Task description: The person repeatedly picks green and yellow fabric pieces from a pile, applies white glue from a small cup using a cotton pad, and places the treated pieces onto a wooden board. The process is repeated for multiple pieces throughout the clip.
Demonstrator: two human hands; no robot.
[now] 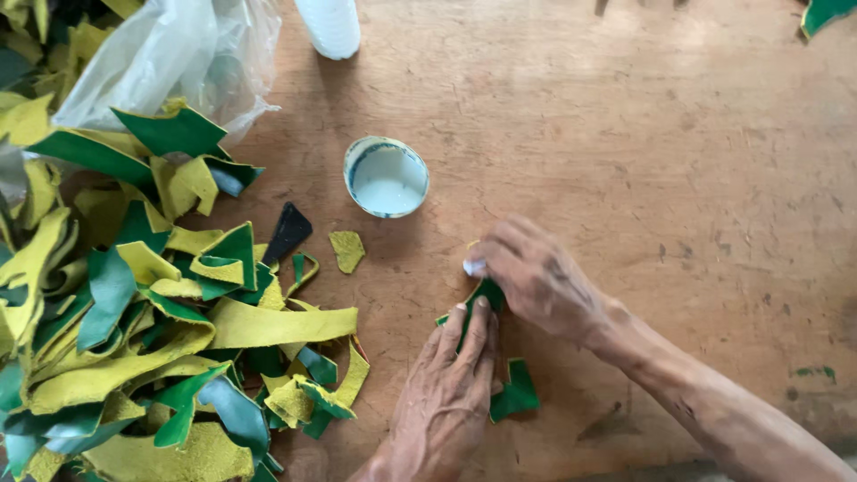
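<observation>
My left hand [451,393] lies flat, fingers extended, pressing a green leather scrap [511,390] onto the wooden table [678,152] near its front edge. My right hand [536,277], fingers curled, touches the scrap's upper end; its grip is not discernible. A small cup of white glue [386,177] stands near, towards the far edge. A scrap pile [134,312] occupies the left edge.

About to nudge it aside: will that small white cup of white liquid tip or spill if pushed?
The cup looks low and wide, so it probably slides rather than tips. It is open-topped and holds white liquid, so a quick shove could slop it. It is small, so likely light.
</observation>
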